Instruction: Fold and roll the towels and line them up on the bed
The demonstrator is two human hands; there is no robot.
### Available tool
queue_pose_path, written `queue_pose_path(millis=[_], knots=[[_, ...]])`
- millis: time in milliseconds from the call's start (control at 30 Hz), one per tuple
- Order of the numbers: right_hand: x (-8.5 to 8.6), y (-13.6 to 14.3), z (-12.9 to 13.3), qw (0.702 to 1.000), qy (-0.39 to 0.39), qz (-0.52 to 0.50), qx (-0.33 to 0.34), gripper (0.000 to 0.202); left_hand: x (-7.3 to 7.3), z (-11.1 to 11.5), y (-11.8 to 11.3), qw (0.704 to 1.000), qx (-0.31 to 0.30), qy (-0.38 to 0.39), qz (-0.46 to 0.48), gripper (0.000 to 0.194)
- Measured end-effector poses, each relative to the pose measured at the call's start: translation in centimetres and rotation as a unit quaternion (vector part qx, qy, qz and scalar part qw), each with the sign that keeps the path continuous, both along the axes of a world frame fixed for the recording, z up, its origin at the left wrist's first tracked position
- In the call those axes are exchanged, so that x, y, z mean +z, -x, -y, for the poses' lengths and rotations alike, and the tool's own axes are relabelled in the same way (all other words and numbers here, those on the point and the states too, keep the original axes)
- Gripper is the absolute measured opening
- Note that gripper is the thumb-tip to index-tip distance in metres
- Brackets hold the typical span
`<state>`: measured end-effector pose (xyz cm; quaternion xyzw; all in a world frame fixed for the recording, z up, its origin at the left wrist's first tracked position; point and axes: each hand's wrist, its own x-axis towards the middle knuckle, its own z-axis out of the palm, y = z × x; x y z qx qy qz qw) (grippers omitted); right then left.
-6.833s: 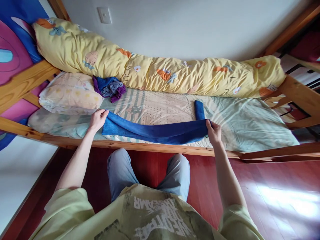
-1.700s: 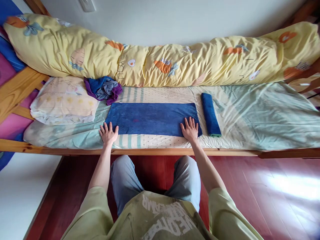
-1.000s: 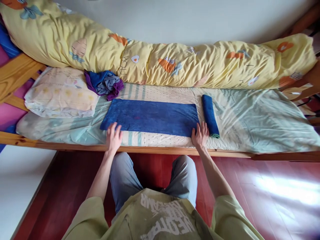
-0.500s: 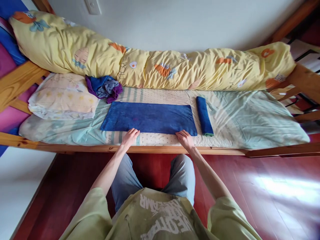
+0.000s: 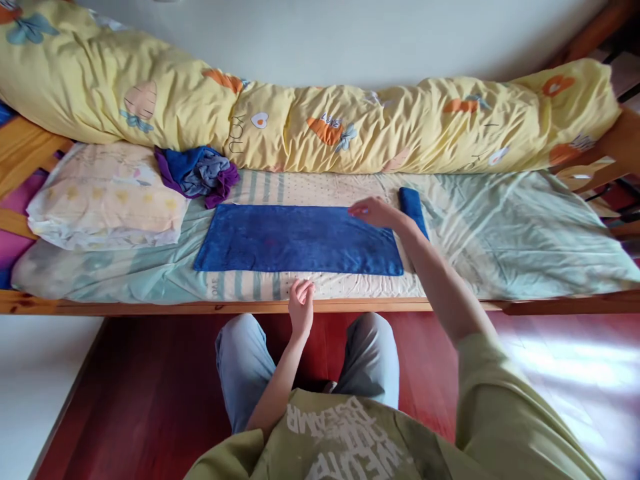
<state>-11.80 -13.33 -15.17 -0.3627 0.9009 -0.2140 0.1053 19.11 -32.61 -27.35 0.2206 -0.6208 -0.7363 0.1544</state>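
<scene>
The blue towel lies flat mid-frame on the bed sheet, probably so its whole face is within reach. The yellow duvet sits along the wall, seemingly to leave lying room. The left hand, loosely curled at the bed's front edge, grasps nothing; the right hand is over the towel's far side, its grip and contact unclear. The right arm hides the rolled blue towel's near end; folds obscure the crumpled cloth.

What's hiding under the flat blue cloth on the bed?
Around the flat blue cloth, you can see a striped and dotted sheet. The part underneath is covered, so I can't tell if anything's hiding there.
</scene>
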Motion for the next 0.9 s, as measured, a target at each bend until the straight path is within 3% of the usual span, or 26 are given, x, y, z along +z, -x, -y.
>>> queue_pose_path(millis=[100, 167, 300, 400, 533, 667, 767, 900], knots=[[2.6, 6.1, 5.4, 0.999, 0.022, 0.016, 0.026, 0.035, 0.0, -1.4, 2.4, 0.994, 0.081, -0.075, -0.013, 0.056], [2.9, 9.0, 9.8, 0.997, 0.016, 0.059, 0.057, 0.038, 0.1, -1.6, 4.0, 0.982, 0.135, -0.13, -0.012, 0.057], [0.5, 12.3, 17.5, 0.987, -0.063, 0.117, 0.095, 0.044, 0.0, -1.4, 6.5, 0.955, 0.225, -0.19, 0.026, 0.05], [-2.2, 13.5, 20.7, 0.976, -0.123, 0.156, 0.093, 0.056, -0.5, -1.4, 7.6, 0.942, 0.255, -0.205, 0.073, 0.046], [-5.4, 14.7, 22.2, 0.964, -0.156, 0.19, 0.099, 0.061, -1.3, -1.7, 8.1, 0.937, 0.279, -0.188, 0.098, 0.052], [-7.7, 15.9, 22.3, 0.957, -0.158, 0.214, 0.118, 0.061, -1.3, -2.8, 8.0, 0.935, 0.314, -0.16, 0.05, 0.067], [-8.2, 16.4, 21.9, 0.96, -0.137, 0.215, 0.116, 0.058, -0.7, -3.5, 8.2, 0.939, 0.318, -0.126, 0.035, 0.069], [-7.6, 16.4, 21.6, 0.949, -0.114, 0.243, 0.162, 0.045, -0.4, -3.4, 8.7, 0.95, 0.288, -0.085, 0.08, 0.061]])
